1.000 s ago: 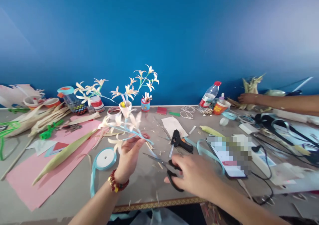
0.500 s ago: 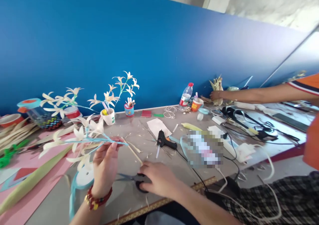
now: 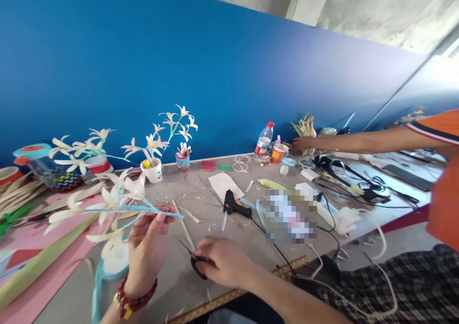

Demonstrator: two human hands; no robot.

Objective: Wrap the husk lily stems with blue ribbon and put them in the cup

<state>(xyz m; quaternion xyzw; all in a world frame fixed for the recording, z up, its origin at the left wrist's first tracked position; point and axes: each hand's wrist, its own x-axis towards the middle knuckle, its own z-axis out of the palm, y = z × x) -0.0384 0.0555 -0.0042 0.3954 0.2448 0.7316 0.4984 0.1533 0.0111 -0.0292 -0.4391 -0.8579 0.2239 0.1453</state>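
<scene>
My left hand (image 3: pixel 149 235) pinches the light-blue wrapped stem of a white flower branch (image 3: pixel 118 192). Several pale blooms spread out to the left of the fingers, and the short bare stem end points right. My right hand (image 3: pixel 227 261) is closed around the handles of dark scissors (image 3: pixel 198 265), low over the table, with the blades tilted up and left. Beyond the scissors lies a thin pale stick (image 3: pixel 185 226). A roll of light-blue tape (image 3: pixel 115 262) sits beside my left wrist, partly hidden by the flowers.
A black glue gun (image 3: pixel 234 204) rests ahead, its cord trailing toward me. More flowers stand in a white cup (image 3: pixel 153 172) near the blue wall. Pink paper (image 3: pixel 53 286) and a green husk cover the left side. At right, another person's arm (image 3: pixel 358 141) reaches toward a husk bundle (image 3: pixel 306 128).
The scissors have swung from pointing left to pointing up and left in my right hand. My left hand keeps the flower branch nearly in place. The whole view has shifted slightly.
</scene>
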